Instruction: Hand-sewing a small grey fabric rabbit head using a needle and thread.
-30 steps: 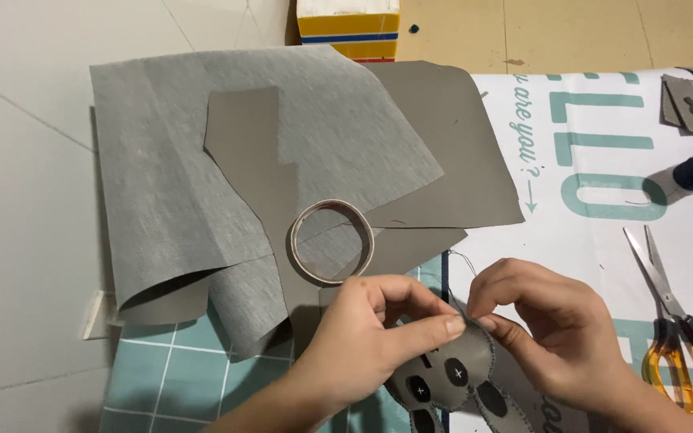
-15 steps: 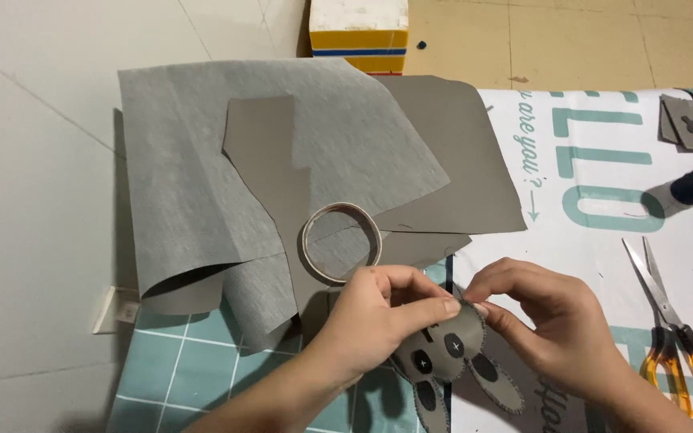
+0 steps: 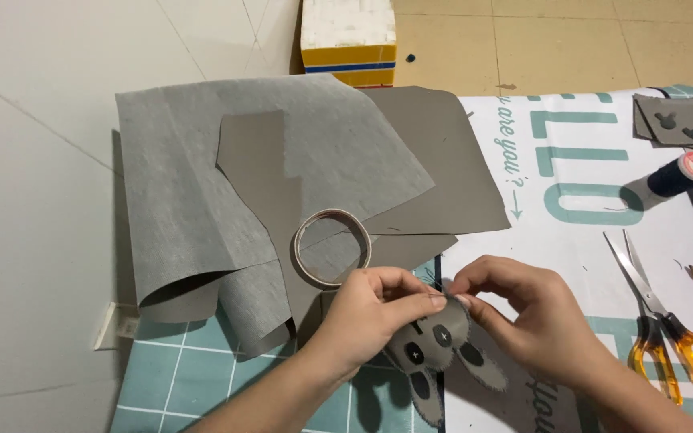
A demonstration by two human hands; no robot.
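Note:
My left hand (image 3: pixel 374 309) and my right hand (image 3: pixel 523 309) meet at the top edge of a small grey felt animal figure (image 3: pixel 439 349) with dark button eyes and stitched edges. Both hands pinch it between thumb and fingers, and a thin dark thread shows at the fingertips. The figure's lower part hangs over the teal cutting mat (image 3: pixel 202 385). A ring of tape (image 3: pixel 331 248) lies just beyond my left hand on the grey sheets.
Large grey felt sheets (image 3: pixel 226 184) cover the mat's far left. Orange-handled scissors (image 3: pixel 667 337) lie at right on a white printed sheet (image 3: pixel 571 176). A dark thread spool (image 3: pixel 679 172), grey felt scraps (image 3: pixel 679 120) and a yellow-and-white box (image 3: pixel 350 40) sit farther back.
The view has shifted so everything sits further right. My hands have turned and lifted the felt figure a little, still pinching its top edge.

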